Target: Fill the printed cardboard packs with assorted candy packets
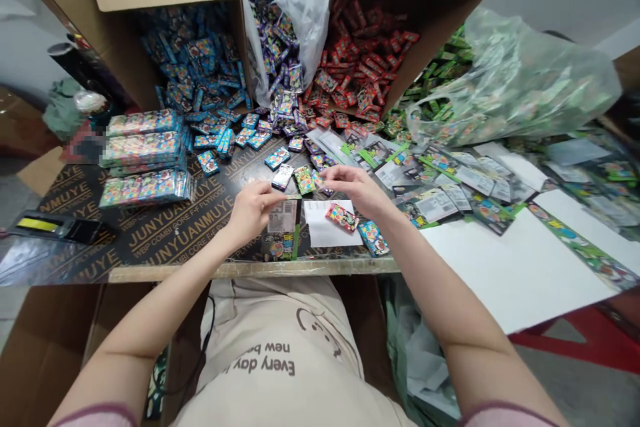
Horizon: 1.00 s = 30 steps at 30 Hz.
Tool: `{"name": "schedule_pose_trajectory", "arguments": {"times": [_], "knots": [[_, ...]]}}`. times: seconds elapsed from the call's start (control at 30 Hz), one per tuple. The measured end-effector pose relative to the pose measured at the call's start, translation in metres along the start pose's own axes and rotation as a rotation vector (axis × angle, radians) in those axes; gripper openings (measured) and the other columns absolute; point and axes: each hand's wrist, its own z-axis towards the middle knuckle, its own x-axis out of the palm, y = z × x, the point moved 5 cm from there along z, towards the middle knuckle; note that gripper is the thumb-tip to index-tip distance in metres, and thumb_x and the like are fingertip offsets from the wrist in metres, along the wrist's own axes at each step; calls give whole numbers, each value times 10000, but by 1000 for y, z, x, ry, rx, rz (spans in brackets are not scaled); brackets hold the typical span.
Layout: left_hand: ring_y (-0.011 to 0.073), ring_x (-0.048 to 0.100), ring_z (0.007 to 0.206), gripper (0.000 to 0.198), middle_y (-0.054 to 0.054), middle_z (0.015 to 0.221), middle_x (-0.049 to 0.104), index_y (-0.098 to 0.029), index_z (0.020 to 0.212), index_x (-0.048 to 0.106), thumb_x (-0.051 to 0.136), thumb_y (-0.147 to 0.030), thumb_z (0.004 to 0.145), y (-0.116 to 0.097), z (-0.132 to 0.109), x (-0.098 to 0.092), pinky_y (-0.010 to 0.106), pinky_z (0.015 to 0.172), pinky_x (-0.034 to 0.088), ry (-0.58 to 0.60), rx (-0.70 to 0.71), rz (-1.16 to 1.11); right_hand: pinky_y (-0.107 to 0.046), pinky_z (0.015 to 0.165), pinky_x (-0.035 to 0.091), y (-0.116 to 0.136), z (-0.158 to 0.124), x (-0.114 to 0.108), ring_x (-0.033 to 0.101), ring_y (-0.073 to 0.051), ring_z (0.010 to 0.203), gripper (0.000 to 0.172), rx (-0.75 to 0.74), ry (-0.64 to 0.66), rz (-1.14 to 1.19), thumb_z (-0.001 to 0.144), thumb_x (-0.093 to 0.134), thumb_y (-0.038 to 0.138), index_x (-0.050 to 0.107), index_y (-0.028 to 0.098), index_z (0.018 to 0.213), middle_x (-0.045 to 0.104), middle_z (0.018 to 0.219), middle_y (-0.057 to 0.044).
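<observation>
My left hand (253, 208) is closed in a pinch on the top edge of a clear printed bag (283, 230) that lies near the table's front edge. My right hand (353, 188) pinches a small candy packet (323, 181) just above the bag's mouth. A green packet (304, 179) and a dark one (283, 176) lie just beyond my fingers. A red packet (342, 217) rests on a white card (327, 223), with a blue packet (373, 237) beside it.
Open cartons hold blue packets (195, 60) and red packets (363, 57); a clear sack of purple packets (280, 40) stands between them. A plastic sack of green packets (505, 80) lies right. Filled bags (145, 153) are stacked left; flat empty bags (450, 180) spread right. A dark tool (55, 227) lies far left.
</observation>
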Motion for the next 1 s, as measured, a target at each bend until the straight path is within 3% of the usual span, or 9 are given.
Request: {"name": "schedule_pose_trajectory", "arguments": {"times": [0.07,0.17,0.33,0.47,0.63,0.77,0.87,0.93,1.0], "knots": [[164,571,684,186,30,696,628,-193,846,728,588,-73,824,2,0,-2,270,616,421,-59,-16,-53,-316,873,385,29,5,37,560,-207,1021,199,22,217,-10,651,720,334,595,180,660,660,989,-53],[153,612,666,144,20,706,677,-186,777,712,638,-63,772,4,0,-7,266,636,456,-129,-47,-121,-306,848,379,43,16,72,559,-187,955,174,74,420,-65,638,713,301,594,175,626,654,877,-35],[156,628,653,105,24,708,692,-169,754,696,627,-92,736,3,-1,-13,270,631,475,-159,-59,-151,-279,734,374,27,30,88,512,-124,697,146,161,515,-66,606,702,273,604,166,620,594,670,17],[161,617,652,36,20,695,685,-170,724,673,672,-164,759,3,-2,-10,278,628,466,-186,-62,-143,-265,690,370,20,33,88,514,-117,673,143,194,491,-33,587,709,263,617,160,624,612,658,12],[159,581,654,111,9,670,635,-173,704,624,698,-166,786,6,-4,-4,267,610,431,-209,-75,-77,-253,610,347,6,34,86,484,-101,595,155,280,398,58,527,720,234,597,156,581,579,577,20],[176,553,730,26,25,766,616,-173,836,610,628,-187,849,1,-5,3,286,655,427,-160,-39,-5,-241,585,361,-8,25,91,501,-104,584,210,360,227,253,492,700,169,533,183,618,559,559,47],[186,511,723,112,28,739,568,-194,894,642,538,-230,915,-7,-6,6,301,637,400,-128,38,83,-232,566,364,-12,18,91,509,-111,573,258,368,93,348,539,648,145,512,218,745,554,557,72],[190,496,703,157,29,708,540,-207,896,658,511,-247,931,-7,-7,3,312,621,390,-123,41,112,-243,581,390,-14,18,79,540,-129,609,300,353,87,335,613,643,198,529,235,888,597,617,54],[199,504,703,171,39,705,546,-209,844,658,520,-266,926,-1,-8,-3,331,621,393,-120,2,121,-266,637,426,-17,22,49,571,-146,694,333,258,37,205,699,641,295,541,236,1011,651,750,13]]}}
